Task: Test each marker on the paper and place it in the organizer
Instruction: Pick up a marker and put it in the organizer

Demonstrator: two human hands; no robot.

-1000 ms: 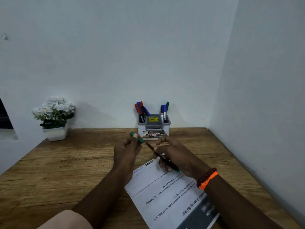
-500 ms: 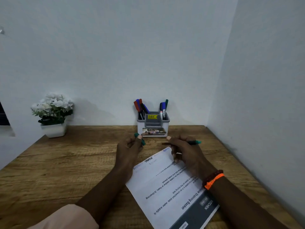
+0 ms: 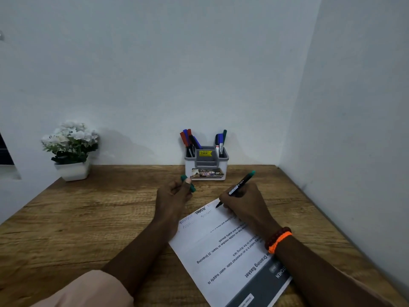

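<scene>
My right hand (image 3: 244, 203) grips a green-ended black marker (image 3: 240, 186), its tip touching the far corner of the printed paper (image 3: 221, 258). Zigzag test scribbles (image 3: 200, 211) run along the paper's far edge. My left hand (image 3: 172, 197) holds the green cap (image 3: 188, 185) just left of the paper. The grey and white organizer (image 3: 206, 165) stands against the back wall beyond both hands. Several red, blue, black and green markers (image 3: 189, 140) stand in it.
A white pot of white flowers (image 3: 70, 149) sits at the back left of the wooden desk (image 3: 77, 224). A wall closes in the desk's right side. My right wrist wears an orange and dark bead bracelet (image 3: 277, 239).
My hands pulled the cap off the marker. My left hand kept the cap. My right hand turned the marker round and brought its tip down onto the paper's far corner.
</scene>
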